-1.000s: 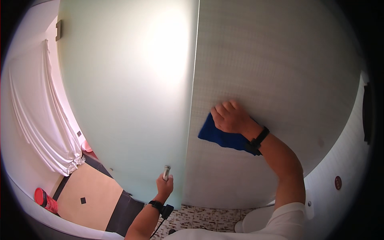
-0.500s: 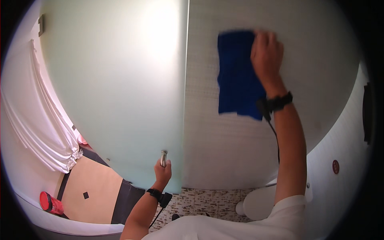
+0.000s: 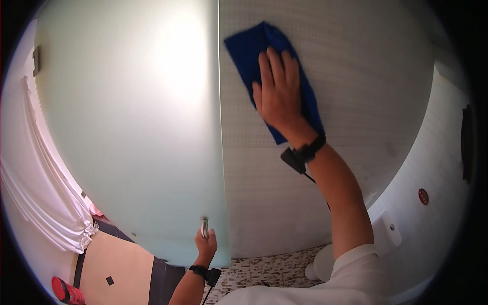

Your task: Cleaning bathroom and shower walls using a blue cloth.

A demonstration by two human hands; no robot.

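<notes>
My right hand (image 3: 279, 94) lies with its fingers stretched out over a blue cloth (image 3: 244, 46), holding it against a grey panel (image 3: 356, 76). The cloth is tilted, its upper left corner close to the panel's bright vertical edge. Lower down, my left hand (image 3: 206, 247) is closed round a metal handle (image 3: 204, 226) on a frosted glass door (image 3: 127, 127); part of the handle is hidden in the grip. Each wrist wears a black band with a small box and a cable.
At the left hangs a white curtain (image 3: 46, 193). Below it are a tan floor tile (image 3: 119, 259) and a red container (image 3: 66, 291). A patterned tile floor (image 3: 264, 269) lies under me. A white toilet (image 3: 325, 262) stands at the lower right, partly behind my right arm.
My right hand and the blue cloth have moved left and slightly up across the panel, and the cloth has tilted. My left hand still holds the handle. The view has shifted somewhat.
</notes>
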